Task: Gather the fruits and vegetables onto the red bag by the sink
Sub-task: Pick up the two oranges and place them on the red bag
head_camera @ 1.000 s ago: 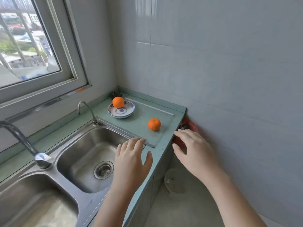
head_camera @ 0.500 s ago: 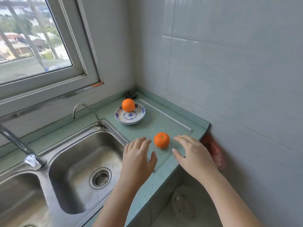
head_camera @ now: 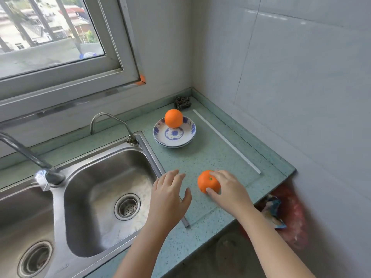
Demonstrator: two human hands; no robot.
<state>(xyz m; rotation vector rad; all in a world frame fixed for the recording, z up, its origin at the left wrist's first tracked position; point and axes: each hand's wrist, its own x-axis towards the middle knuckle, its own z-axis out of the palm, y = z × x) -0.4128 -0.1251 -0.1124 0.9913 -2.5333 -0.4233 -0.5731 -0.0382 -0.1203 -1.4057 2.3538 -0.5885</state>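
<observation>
A small orange with a green stem (head_camera: 206, 182) lies on the green counter near its front. My right hand (head_camera: 228, 192) curls over it, fingers on top and thumb against its near side. My left hand (head_camera: 169, 199) hovers flat and open just left of it, over the counter beside the sink rim. A second orange (head_camera: 173, 118) sits on the far rim of a blue-and-white dish (head_camera: 181, 140) farther back. A red plastic bag (head_camera: 291, 215) hangs below the counter's right end against the wall, with a blue packet sticking out.
A double steel sink (head_camera: 104, 197) with two taps fills the left. A dark scrubber (head_camera: 182, 102) lies in the back corner. A clear glass sheet (head_camera: 230, 141) covers the counter right of the sink. Tiled wall stands close on the right.
My right hand came from the counter's right edge to the near orange and closed around it. My left hand stayed open beside it. The view moved closer over the counter.
</observation>
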